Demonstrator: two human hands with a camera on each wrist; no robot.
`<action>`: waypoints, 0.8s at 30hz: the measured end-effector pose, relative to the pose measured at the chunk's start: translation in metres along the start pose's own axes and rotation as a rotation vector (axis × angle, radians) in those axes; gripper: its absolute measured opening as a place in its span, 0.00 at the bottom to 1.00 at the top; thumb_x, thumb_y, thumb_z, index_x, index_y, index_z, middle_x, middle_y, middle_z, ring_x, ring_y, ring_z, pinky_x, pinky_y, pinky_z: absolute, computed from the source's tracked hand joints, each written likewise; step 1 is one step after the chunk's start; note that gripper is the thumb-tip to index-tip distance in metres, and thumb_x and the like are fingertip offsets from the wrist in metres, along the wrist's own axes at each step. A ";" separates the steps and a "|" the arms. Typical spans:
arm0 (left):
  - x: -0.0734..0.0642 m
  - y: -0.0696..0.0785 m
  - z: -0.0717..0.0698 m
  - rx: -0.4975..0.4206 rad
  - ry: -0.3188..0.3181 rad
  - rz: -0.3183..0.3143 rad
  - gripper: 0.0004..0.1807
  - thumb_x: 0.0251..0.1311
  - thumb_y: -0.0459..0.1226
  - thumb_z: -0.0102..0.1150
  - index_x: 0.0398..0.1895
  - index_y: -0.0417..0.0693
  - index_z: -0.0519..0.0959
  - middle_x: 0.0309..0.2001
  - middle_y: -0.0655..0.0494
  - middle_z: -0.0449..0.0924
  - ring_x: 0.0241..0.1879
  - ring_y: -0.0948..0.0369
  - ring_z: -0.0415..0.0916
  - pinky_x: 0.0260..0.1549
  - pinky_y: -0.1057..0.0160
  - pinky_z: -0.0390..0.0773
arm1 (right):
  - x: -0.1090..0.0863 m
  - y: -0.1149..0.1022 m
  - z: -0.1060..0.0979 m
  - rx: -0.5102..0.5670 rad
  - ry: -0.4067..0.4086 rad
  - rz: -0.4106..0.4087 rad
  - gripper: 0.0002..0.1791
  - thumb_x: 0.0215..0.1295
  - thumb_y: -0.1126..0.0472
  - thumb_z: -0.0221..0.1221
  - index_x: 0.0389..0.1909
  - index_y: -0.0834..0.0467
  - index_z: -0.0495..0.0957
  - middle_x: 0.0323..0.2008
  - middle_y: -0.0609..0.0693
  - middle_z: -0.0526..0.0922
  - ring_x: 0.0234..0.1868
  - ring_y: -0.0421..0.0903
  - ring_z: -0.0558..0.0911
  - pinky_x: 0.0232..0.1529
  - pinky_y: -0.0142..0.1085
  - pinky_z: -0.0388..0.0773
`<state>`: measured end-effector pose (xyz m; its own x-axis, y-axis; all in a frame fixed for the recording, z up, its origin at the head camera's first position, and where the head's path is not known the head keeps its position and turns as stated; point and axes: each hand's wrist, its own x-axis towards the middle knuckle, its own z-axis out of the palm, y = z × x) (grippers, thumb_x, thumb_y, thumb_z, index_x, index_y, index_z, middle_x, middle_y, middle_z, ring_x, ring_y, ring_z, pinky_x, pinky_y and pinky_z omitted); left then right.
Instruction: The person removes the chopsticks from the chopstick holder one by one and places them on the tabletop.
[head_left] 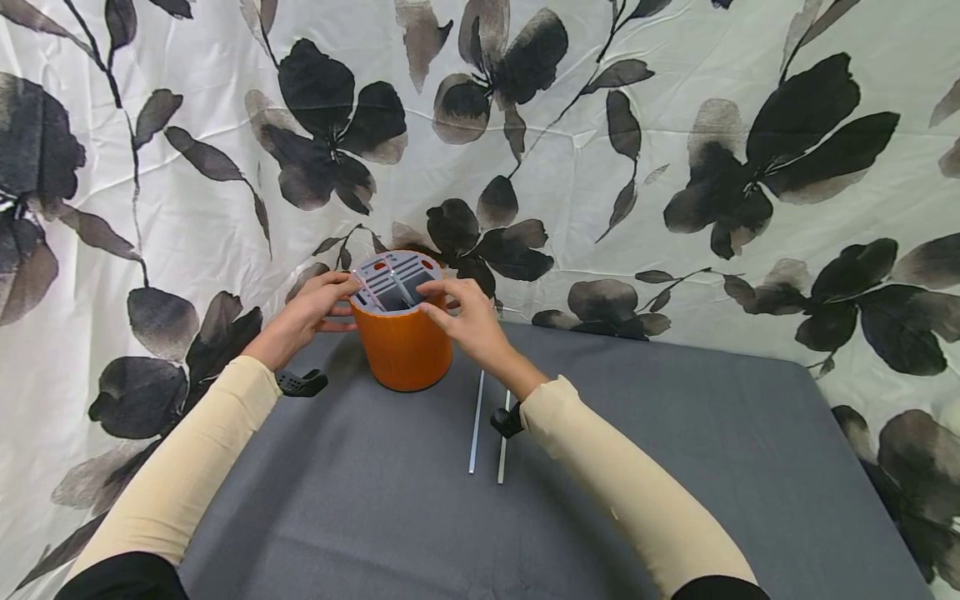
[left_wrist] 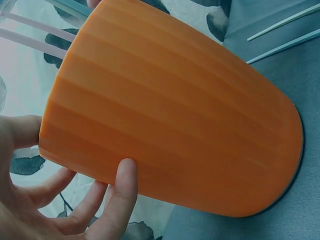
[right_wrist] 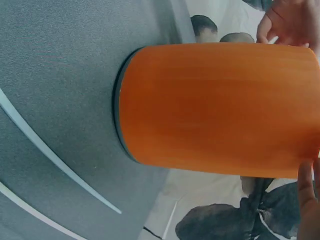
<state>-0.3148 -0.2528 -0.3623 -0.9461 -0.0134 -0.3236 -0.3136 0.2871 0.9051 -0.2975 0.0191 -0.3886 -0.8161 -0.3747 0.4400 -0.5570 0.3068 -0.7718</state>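
Note:
An orange round container [head_left: 405,350] stands on the grey table. Its grey top [head_left: 378,287] has several slots and red round spots. Light, thin rods [left_wrist: 37,40] stick up from it. My left hand [head_left: 311,312] holds the container's left side; the left wrist view shows the thumb by the rim and fingertips against the wall. On the right, my right hand [head_left: 468,321] reaches over the rim, index finger and thumb apart. In the right wrist view its fingers [right_wrist: 306,190] lie beside the wall, and I see nothing pinched there. Some fingertips are hidden.
Two thin pale rods lie on the table [head_left: 360,492] right of the container, a left one [head_left: 476,429] and a right one [head_left: 502,450] partly under my right wrist. A white cloth with dark flowers [head_left: 570,150] hangs behind the table's far edge.

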 end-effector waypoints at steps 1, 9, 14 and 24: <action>0.000 0.000 0.000 0.001 0.000 0.000 0.36 0.77 0.53 0.52 0.82 0.49 0.59 0.62 0.50 0.68 0.54 0.54 0.77 0.57 0.52 0.87 | 0.002 -0.001 0.001 -0.019 -0.002 0.001 0.17 0.72 0.57 0.66 0.59 0.55 0.84 0.47 0.50 0.85 0.57 0.48 0.74 0.58 0.45 0.81; 0.001 0.001 0.000 0.010 0.004 -0.010 0.36 0.77 0.53 0.52 0.82 0.51 0.59 0.66 0.48 0.67 0.55 0.54 0.78 0.57 0.52 0.87 | 0.013 -0.007 0.008 -0.125 -0.035 0.034 0.19 0.73 0.54 0.66 0.62 0.49 0.84 0.43 0.50 0.86 0.53 0.47 0.69 0.51 0.38 0.72; 0.001 0.000 0.000 0.007 0.012 -0.011 0.35 0.77 0.53 0.52 0.81 0.50 0.61 0.64 0.49 0.67 0.51 0.57 0.78 0.57 0.51 0.87 | 0.018 -0.010 0.012 -0.157 -0.052 0.045 0.16 0.74 0.54 0.64 0.60 0.48 0.85 0.49 0.47 0.87 0.51 0.46 0.69 0.48 0.38 0.74; 0.002 0.000 0.000 -0.004 0.017 -0.003 0.34 0.77 0.52 0.53 0.79 0.49 0.62 0.61 0.50 0.69 0.48 0.58 0.79 0.46 0.59 0.91 | 0.023 -0.012 0.011 -0.175 -0.064 0.013 0.10 0.74 0.57 0.64 0.53 0.51 0.85 0.52 0.46 0.87 0.56 0.48 0.71 0.55 0.42 0.73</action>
<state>-0.3170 -0.2525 -0.3635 -0.9462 -0.0307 -0.3220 -0.3172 0.2836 0.9050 -0.3082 -0.0032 -0.3747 -0.8151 -0.4231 0.3956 -0.5691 0.4578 -0.6830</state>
